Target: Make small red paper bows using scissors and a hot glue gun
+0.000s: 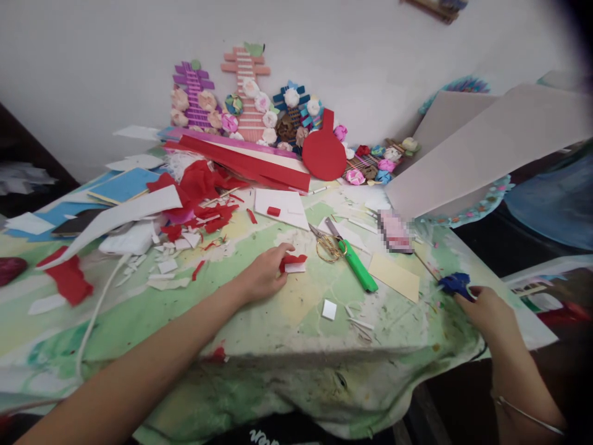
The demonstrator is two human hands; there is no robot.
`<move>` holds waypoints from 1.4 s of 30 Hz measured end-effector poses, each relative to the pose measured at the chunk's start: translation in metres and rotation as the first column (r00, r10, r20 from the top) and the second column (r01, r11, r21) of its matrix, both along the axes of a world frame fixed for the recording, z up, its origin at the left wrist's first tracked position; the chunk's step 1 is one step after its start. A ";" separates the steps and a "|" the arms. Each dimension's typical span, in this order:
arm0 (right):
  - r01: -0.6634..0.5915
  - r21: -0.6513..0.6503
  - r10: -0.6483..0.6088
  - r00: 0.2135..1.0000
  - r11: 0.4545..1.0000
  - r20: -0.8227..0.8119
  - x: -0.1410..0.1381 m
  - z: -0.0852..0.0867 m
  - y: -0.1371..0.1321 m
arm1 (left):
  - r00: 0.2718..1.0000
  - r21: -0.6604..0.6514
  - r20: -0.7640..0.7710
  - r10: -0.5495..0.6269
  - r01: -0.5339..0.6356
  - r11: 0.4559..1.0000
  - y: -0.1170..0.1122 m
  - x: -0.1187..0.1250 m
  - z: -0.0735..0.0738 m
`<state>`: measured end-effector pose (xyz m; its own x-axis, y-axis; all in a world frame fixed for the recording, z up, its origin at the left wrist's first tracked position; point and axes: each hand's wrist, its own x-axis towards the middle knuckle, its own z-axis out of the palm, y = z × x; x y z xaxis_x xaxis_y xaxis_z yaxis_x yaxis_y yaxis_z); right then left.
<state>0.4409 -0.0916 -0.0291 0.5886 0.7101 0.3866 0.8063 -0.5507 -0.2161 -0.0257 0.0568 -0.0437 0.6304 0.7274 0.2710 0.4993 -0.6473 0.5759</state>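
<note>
The small red-and-white paper piece (293, 262) is pinched at mid-surface by the left hand (264, 275), the right hand (484, 309) being closed on a blue object (455, 284) at the surface edge, where it could be dropped; scissors (331, 244) lie close by.

At frame centre, scissors (328, 245) lie on the table (259, 321), a cutter (357, 266) just right of them. Paper scraps (194, 216) spread at left; flower crafts (259, 105) stand behind, against the wall; boards (486, 148) lean at upper right.
</note>
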 end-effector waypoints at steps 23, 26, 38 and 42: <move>-0.794 0.363 0.689 0.095 0.488 -0.718 -0.264 -0.003 0.152 | 0.993 -0.114 0.081 0.087 -0.077 0.990 0.001 0.004 0.011; -0.775 0.388 0.683 0.074 0.498 -0.727 -0.263 -0.004 0.149 | 0.992 -0.158 0.101 0.078 -0.061 0.985 0.000 0.006 0.011; -0.725 0.448 0.634 -0.020 0.523 -0.773 -0.262 -0.002 0.146 | 0.983 -0.275 0.137 0.125 -0.083 0.958 0.002 0.009 0.018; -0.706 0.458 0.614 -0.041 0.540 -0.788 -0.263 0.000 0.145 | 0.972 -0.353 0.188 0.142 -0.068 0.933 0.002 0.010 0.018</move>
